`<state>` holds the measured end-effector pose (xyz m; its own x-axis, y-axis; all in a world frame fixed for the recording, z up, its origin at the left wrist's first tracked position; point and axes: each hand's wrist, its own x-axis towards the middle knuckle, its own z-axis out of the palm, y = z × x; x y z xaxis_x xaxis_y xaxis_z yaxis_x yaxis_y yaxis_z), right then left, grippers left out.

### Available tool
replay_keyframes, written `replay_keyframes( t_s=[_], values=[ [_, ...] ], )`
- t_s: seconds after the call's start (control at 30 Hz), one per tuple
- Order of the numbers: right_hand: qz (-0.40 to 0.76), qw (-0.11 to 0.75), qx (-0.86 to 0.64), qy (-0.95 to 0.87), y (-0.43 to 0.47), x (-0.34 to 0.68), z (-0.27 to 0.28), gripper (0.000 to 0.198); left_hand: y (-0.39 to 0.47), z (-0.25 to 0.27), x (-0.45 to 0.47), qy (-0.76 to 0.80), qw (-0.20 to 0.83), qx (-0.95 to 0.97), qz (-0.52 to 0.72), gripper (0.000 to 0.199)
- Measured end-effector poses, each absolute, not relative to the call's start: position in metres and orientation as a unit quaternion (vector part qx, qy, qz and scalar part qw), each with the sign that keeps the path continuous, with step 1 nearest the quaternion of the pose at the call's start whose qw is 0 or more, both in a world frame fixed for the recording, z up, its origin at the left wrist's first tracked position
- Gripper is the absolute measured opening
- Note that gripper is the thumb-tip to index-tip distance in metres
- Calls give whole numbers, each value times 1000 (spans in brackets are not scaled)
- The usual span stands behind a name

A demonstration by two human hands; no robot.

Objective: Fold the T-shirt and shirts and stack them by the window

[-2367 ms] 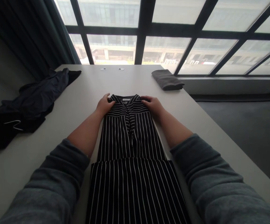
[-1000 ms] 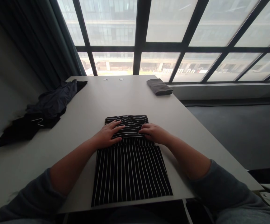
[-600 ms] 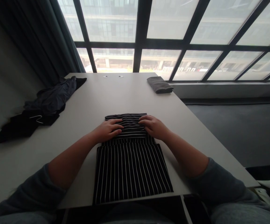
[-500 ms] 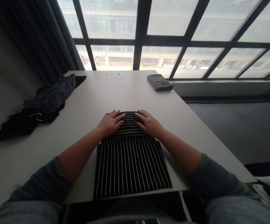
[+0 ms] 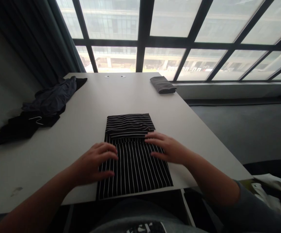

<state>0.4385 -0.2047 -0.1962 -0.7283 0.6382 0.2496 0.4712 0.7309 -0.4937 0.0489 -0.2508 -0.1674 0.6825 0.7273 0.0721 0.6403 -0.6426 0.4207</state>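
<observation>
Dark clothes heap [image 5: 40, 108] far left on surface [image 5: 82, 136]. Left hand [image 5: 94, 163] flat, fingers spread, on striped garment [image 5: 133, 152] near-left edge, gripping nothing. Right hand [image 5: 169, 150] likewise flat. Both slid nearward off far fold since half-second ago: fold set. Grey folded cloth [image 5: 162, 85] far right.

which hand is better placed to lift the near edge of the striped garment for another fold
Left, though only slightly. The left hand lies on the striped garment closer to its near edge at the table front. The right hand rests flat farther up, by the folded part.
</observation>
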Motion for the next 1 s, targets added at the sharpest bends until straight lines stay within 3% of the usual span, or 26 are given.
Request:
replay_keyframes(
  t_s=[0.2, 0.37, 0.53, 0.7, 0.83, 1.0],
  values=[
    [220, 135, -300, -918, -317, 456, -221, 69, -347, -210, 21, 368, 118, 917, 95, 61],
    [199, 188, -286, -918, -337, 456, -245, 58, -358, -224, 26, 353, 96, 921, 133, 43],
    [269, 227, -300, -887, -337, 464, -218, 40, -358, -203, 28, 353, 141, 905, 188, 35],
    [341, 276, -419, -795, -306, 463, -178, 17, -324, -160, 23, 414, 184, 857, 246, 22],
    [448, 376, -455, -672, -246, 450, -162, 26, -266, -129, 28, 495, 202, 802, 266, 29],
    [560, 419, -452, -553, -161, 433, -171, 35, -187, -131, 31, 536, 191, 765, 302, 43]
  ],
)
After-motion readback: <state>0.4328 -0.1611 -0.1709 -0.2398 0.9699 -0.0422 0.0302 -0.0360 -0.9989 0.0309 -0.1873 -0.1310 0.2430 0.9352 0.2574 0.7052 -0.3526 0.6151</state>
